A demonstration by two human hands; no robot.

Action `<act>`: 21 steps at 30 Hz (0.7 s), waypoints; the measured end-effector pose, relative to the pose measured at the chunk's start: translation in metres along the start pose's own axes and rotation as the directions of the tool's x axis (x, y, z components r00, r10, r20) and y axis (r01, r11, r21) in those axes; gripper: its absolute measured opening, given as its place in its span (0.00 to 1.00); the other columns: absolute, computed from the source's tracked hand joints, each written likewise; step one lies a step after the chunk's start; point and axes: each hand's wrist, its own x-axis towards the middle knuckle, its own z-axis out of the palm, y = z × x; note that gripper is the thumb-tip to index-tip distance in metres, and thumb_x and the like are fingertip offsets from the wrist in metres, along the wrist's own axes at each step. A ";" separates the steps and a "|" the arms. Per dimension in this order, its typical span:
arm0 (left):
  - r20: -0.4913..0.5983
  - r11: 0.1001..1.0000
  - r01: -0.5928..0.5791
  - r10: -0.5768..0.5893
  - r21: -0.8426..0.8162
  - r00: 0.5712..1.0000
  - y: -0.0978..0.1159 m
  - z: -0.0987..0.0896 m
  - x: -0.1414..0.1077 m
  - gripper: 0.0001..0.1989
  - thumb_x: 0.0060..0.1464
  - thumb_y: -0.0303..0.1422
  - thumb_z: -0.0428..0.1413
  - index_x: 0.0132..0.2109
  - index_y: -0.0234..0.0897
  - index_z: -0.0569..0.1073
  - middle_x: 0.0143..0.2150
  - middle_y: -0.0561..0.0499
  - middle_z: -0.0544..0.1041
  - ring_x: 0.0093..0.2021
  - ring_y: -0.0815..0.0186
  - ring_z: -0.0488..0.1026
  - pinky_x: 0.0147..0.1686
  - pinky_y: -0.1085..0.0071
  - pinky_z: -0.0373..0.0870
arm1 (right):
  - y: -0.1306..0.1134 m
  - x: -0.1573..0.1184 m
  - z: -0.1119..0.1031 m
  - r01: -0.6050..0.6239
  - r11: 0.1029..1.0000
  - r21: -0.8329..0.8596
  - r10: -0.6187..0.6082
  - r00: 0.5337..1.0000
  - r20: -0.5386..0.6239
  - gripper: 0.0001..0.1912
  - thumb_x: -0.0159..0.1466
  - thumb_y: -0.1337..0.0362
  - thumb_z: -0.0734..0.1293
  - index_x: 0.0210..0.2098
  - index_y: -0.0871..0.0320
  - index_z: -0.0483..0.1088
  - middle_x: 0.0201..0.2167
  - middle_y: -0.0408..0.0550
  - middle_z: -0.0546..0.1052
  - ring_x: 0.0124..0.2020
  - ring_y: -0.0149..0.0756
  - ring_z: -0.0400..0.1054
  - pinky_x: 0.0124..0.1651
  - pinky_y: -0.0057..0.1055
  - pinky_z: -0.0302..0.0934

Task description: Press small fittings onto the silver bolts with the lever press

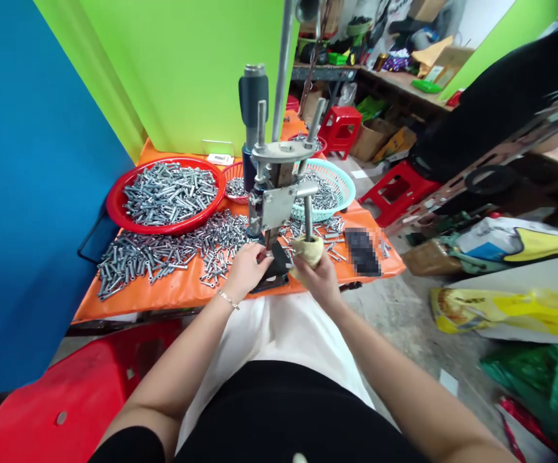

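A hand press stands at the front of the orange-covered table. My right hand is wrapped round the cloth-padded end of its lever. Under the press ram, my left hand is closed in a pinch at the press base; what its fingertips hold is too small to make out. Left of that hand, a pile of small metal sleeves and bolts covers the tabletop. More loose metal parts lie to the right, behind my right hand.
A red basin full of metal sleeves sits at the back left. Behind the press are a light-blue basket and a smaller red basket with metal parts. Red stools stand right. A red chair is at lower left.
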 end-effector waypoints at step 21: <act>0.053 0.961 0.099 -0.116 0.257 0.992 -0.055 -0.059 -0.019 0.04 0.60 0.28 0.56 0.40 0.39 0.76 0.41 0.47 0.75 0.47 0.57 0.72 0.53 0.59 0.69 | 0.005 0.006 -0.007 -0.099 0.992 -0.073 0.104 0.992 0.065 0.31 0.55 0.45 0.74 0.50 0.58 0.68 0.41 0.52 0.78 0.39 0.40 0.71 0.45 0.38 0.66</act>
